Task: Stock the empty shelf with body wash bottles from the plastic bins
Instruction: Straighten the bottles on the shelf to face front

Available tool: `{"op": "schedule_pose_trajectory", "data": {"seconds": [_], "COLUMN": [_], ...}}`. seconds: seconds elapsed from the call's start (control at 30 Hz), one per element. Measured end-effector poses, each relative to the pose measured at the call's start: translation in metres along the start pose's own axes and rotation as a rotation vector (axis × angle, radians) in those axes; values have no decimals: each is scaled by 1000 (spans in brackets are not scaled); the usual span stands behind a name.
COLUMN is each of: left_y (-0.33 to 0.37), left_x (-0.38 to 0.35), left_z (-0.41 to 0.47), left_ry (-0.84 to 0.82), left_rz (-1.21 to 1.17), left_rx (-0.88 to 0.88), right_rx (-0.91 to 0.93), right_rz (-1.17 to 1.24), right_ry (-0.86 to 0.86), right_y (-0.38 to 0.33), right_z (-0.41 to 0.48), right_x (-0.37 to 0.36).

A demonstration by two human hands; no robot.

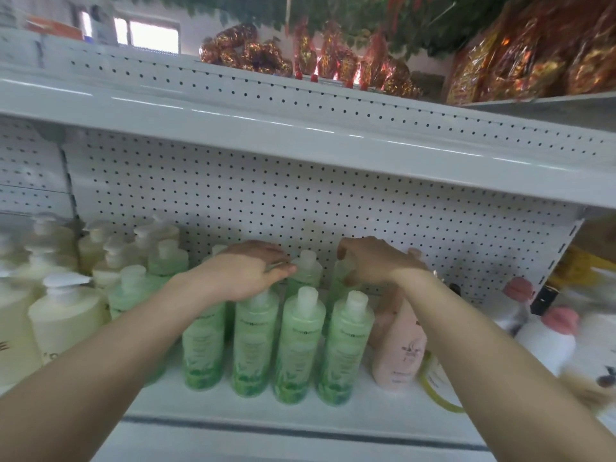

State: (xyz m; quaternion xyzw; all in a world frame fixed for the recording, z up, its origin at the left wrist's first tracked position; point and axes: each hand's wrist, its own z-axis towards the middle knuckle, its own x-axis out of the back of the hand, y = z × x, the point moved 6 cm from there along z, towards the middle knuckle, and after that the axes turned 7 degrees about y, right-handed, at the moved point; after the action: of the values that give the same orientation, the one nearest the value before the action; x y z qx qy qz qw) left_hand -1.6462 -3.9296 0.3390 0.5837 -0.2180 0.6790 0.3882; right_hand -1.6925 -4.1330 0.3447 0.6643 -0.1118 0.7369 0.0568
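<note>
The left hand [248,273] lies flat on the tops of the front green bottles [301,341]. Its fingers are straight and hold nothing. The right hand [373,261] has its fingers curled down round the top of the back green bottle [337,288]. That bottle stands straight up, right under the hand, by the back wall [300,201] with the little holes. So the right hand is nearer.

The front row on the shelf [300,406] blocks the way forward, so I think it must move from above. A pink bottle [400,341] leans just beside it on the right. Cream bottles [63,321] stand on the left. Far right are blurry white bottles [543,341], maybe with pink tops.
</note>
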Motion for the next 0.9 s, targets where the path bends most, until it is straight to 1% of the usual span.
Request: {"op": "schedule_pose_trajectory", "data": {"seconds": [0.07,0.27,0.33,0.5,0.57,0.6,0.67,0.73,0.83,0.9], "left_y": [-1,0,-1,1,5,8,18,28,39,41], "left_x": [0,1,3,15,16,15,9,5,-3,-10], "left_z": [0,-1,-3,-21,-29,-33,-39,-45,-50,-51], "left_ry": [4,29,75,253,297,306,294,273,283,279], "left_rz": [0,0,-15,-1,-8,-10,-11,-12,70,119], "left_rx": [11,3,-2,-80,-104,-120,-157,-176,-185,-165], "right_rx": [-9,62,64,37,25,30,48,60,66,78], "right_rz": [-11,-8,-4,-23,-23,-12,46,88,143,206], "right_ry": [-21,-29,-14,-26,31,87,208,289,318,267], "right_y": [-3,-15,-14,-17,-23,-27,-32,-36,-36,-36], "right_z": [-6,-11,-9,-20,-30,-35,-48,-69,-99,-115], "right_x": [0,-1,-1,1,10,17,27,31,18,4]}}
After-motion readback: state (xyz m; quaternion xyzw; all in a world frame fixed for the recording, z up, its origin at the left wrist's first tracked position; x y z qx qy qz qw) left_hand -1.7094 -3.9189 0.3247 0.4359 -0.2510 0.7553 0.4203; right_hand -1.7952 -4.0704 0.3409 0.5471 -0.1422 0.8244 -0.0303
